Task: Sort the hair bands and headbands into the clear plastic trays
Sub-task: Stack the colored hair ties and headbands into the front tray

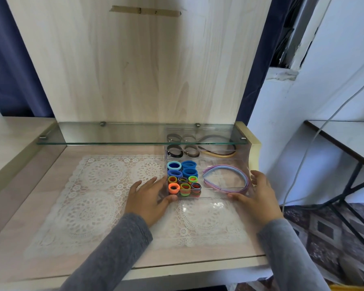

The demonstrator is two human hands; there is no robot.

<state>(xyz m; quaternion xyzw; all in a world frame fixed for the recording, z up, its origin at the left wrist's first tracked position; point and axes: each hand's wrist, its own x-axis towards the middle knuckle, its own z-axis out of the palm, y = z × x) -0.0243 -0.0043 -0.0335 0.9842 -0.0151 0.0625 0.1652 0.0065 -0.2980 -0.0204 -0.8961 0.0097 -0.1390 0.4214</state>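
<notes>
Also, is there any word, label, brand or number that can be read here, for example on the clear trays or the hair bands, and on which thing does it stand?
None: no readable text in this view.
Near clear tray, touched by the left hand and right hand: no label.
Far clear tray: no label.
Hair bands, headbands: no print.
Tape strip on the wooden panel: blank.

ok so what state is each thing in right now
near tray, flat on the lace mat, between both hands
left hand, straight fingers on the tray's left wall
right hand, straight fingers on its right wall
blue hair bands, sorted, back left of near tray
multicoloured bands, sorted, front left
pastel headbands, nested, lying in the right section
far tray, filled, under the glass shelf
</notes>
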